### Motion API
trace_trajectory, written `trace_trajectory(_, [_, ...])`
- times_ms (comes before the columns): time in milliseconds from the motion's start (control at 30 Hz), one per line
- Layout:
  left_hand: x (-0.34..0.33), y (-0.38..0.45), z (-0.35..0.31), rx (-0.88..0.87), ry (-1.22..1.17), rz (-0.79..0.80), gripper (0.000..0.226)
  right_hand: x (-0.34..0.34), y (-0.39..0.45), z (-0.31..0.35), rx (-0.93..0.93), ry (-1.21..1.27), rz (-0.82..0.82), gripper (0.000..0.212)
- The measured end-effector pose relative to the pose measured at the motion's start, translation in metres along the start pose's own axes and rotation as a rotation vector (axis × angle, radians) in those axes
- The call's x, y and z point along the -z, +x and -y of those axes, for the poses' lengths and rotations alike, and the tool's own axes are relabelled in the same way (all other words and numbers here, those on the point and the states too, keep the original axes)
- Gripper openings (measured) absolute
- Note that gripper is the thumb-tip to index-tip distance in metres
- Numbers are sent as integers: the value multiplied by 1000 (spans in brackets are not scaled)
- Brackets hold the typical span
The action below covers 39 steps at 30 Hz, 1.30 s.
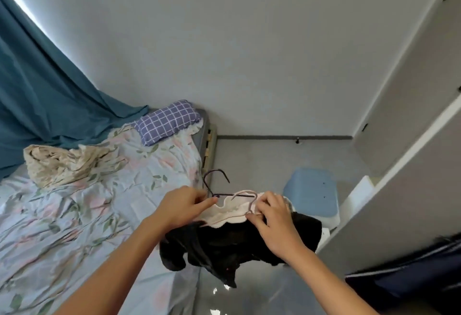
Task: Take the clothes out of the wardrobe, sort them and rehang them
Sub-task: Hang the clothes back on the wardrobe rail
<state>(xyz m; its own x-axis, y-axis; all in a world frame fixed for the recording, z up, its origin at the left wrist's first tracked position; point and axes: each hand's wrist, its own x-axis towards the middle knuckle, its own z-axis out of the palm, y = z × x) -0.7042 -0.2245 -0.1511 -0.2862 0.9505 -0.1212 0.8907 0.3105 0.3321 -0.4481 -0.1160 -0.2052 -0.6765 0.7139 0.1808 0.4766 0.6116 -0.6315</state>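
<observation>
A black garment (232, 245) hangs in the air between my hands, just right of the bed's edge. On top of it lies a pale pink garment (224, 215). A dark hanger (214, 185) sticks up above my left hand (183, 205), which grips it at its neck. A pink hanger (245, 197) hooks up beside my right hand (274, 225), whose fingers pinch it together with the clothes. More dark clothes (409, 287) show inside the wardrobe at the lower right.
A bed (94, 215) with a floral sheet fills the left, carrying a crumpled floral blanket (67, 165) and a checked purple pillow (167, 121). A teal curtain (45, 90) hangs behind. A blue plastic stool (311, 192) stands on the grey floor. The open wardrobe door (399, 202) is on the right.
</observation>
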Motion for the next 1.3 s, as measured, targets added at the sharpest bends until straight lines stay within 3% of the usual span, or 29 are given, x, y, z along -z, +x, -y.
trace_trajectory(333, [-79, 69, -95, -302, -6, 190, 66, 69, -125, -85, -584, -22, -53, 43])
trace_trajectory(567, [-128, 66, -155, -487, -100, 302, 65, 105, -221, -103, -876, -10, -239, 45])
trace_trajectory(833, [-195, 49, -270, -558, -246, 321, 64, 153, -322, -131, -1244, -79, -462, 46])
trace_trajectory(1300, [-263, 36, -512, -663, -381, 326, 62, 252, -430, -210, -1539, -115, -730, 46])
